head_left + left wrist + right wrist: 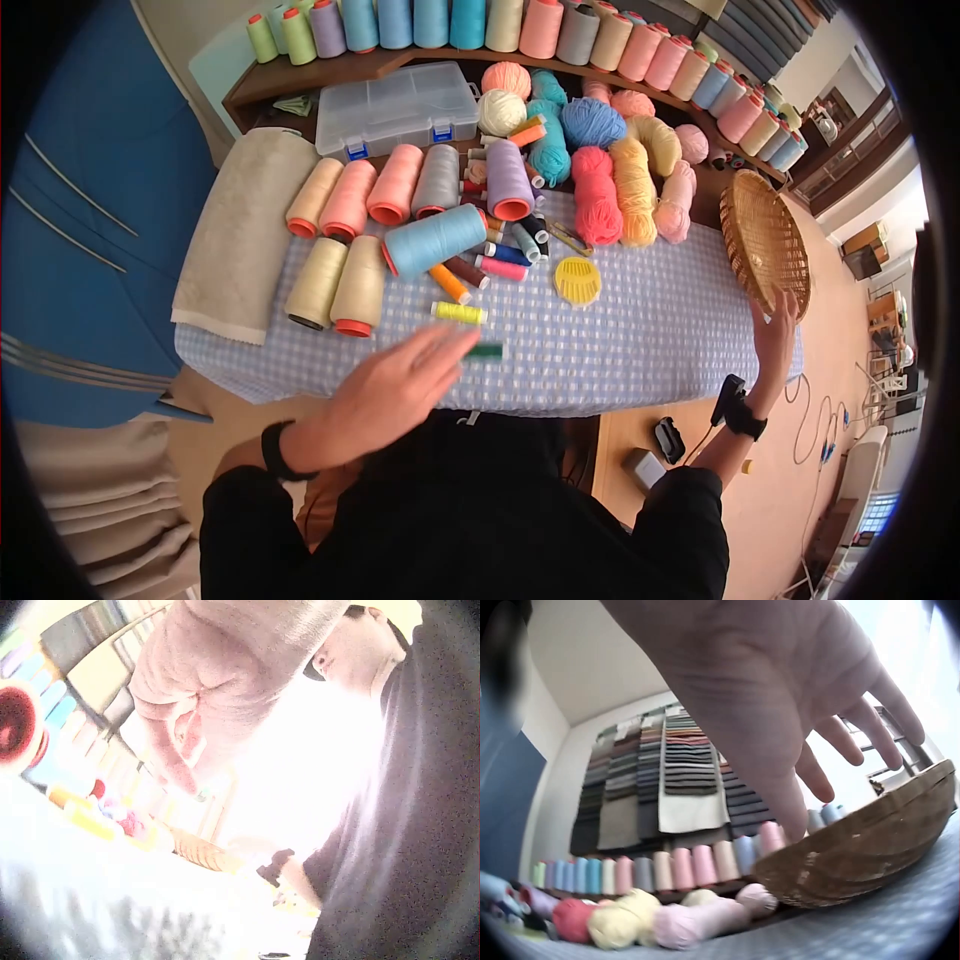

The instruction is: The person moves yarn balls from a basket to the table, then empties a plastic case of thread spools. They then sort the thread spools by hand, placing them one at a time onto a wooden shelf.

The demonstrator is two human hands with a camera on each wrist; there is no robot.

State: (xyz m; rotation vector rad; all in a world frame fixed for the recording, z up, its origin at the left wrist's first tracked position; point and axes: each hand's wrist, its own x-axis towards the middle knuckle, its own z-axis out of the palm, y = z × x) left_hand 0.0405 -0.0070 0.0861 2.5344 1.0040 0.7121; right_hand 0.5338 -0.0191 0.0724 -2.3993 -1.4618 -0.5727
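Observation:
My left hand (pixel 405 385) is over the front of the checked cloth, blurred in the head view. It pinches a dark green thread spool (pixel 487 350) between thumb and fingers; the left wrist view shows the thumb and fingertips meeting. Just beyond lies a yellow thread spool (pixel 459 313). At the right end of the table, my right hand (pixel 777 325) is at the near rim of a woven basket (pixel 765 235). In the right wrist view its thumb is right at the rim of the basket (pixel 855 847), with the other fingers spread and loosely straight above it.
Large thread cones (pixel 435 240) and small spools crowd the left and middle. Yarn balls (pixel 600 195), a clear plastic case (pixel 400 108) and a shelf of cones (pixel 430 22) stand behind. A yellow round piece (pixel 577 282) and a folded beige towel (pixel 240 230) lie on the cloth (pixel 660 320).

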